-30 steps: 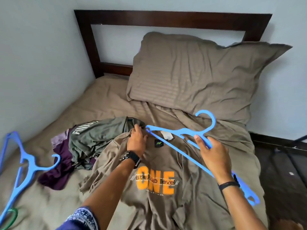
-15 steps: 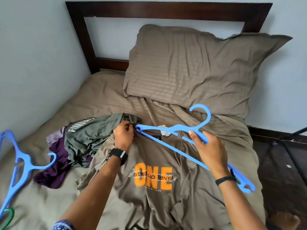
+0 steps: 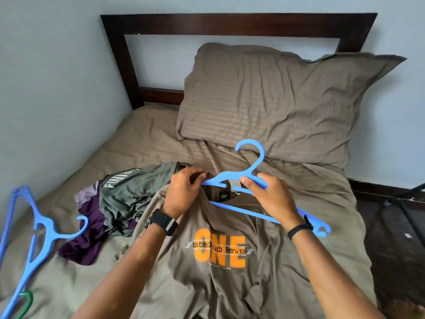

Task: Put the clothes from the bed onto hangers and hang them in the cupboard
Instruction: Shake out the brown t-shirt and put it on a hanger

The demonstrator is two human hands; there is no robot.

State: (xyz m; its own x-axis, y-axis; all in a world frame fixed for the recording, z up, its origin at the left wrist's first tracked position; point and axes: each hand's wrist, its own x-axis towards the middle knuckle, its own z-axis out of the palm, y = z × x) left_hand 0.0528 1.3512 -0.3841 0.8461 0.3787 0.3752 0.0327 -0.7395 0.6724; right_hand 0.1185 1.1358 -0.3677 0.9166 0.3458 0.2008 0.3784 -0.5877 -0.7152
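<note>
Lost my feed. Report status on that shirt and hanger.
Left hand grips brown shirt collar. Right hand holds blue hanger, left tip at neck opening. Shirt flat on bed, nothing blocking.

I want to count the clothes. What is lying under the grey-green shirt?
A purple garment shows beneath the grey-green shirt, at its left and lower edges. How far it reaches underneath, or whether more lies there, is covered.

A bedroom in a home. Beyond the hands [image 3: 184, 192] stands a dark wooden headboard [image 3: 239, 25] against a pale blue wall [image 3: 57, 77], with a brown pillow [image 3: 276, 100] leaning on it. Under the hands lies a bed [image 3: 142, 139] in a matching brown sheet, strewn with shirts [image 3: 220, 252]. Left of the hands lie spare blue hangers [image 3: 43, 229]; to their right is dark floor [image 3: 395, 249].
</note>
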